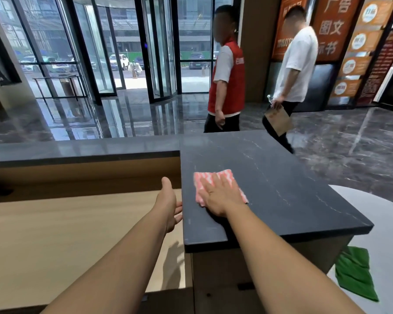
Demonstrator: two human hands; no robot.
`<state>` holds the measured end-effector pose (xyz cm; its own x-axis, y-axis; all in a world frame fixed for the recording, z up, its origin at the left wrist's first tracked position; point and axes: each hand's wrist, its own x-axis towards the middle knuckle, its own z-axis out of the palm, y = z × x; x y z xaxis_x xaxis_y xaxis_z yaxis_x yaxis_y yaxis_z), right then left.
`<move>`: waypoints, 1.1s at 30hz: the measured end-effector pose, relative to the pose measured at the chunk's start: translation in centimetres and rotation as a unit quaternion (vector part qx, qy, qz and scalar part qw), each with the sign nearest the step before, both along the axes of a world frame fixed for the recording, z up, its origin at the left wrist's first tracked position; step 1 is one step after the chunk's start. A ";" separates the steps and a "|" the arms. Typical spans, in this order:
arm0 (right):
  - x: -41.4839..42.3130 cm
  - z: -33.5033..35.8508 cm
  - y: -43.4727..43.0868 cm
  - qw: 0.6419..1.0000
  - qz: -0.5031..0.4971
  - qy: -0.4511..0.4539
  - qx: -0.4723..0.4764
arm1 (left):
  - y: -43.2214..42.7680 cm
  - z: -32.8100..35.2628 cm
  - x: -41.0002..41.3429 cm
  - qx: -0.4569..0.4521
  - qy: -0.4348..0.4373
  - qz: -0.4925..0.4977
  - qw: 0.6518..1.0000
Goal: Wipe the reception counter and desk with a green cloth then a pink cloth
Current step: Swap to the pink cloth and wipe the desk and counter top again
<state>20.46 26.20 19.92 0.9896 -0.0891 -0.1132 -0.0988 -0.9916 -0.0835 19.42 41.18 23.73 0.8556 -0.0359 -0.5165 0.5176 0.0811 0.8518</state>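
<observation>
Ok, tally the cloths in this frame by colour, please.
Pink cloth: 1, flat on the dark counter under the right hand.
Green cloth: 1, lying low at the right, off the counter.
Total: 2

Right hand [220, 196] lay flat on cloth [213, 180] atop raised table [281, 177] | left hand [169, 205] hovered at its left edge, above lower table [55, 223] | second cloth [354, 273] lay right, below.
</observation>
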 end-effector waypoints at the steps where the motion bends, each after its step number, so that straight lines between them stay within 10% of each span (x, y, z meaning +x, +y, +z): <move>1: -0.3 0.0 -1.5 1.000 -0.021 0.003 0.002 | 0.0 0.1 -0.2 0.004 0.005 0.001 1.000; 16: -5.6 1.7 -5.7 0.970 -0.238 0.036 0.034 | 1.7 0.0 -2.7 -0.033 0.016 0.008 0.999; 33: -6.7 0.2 7.6 0.996 0.075 -0.010 -0.044 | 2.1 -1.4 -4.7 -0.024 -0.002 0.002 1.000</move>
<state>13.75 33.78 20.17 0.9943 0.0520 -0.0926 0.0526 -0.9986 0.0036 14.68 43.23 22.33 0.8580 -0.0568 -0.5105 0.5134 0.1246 0.8490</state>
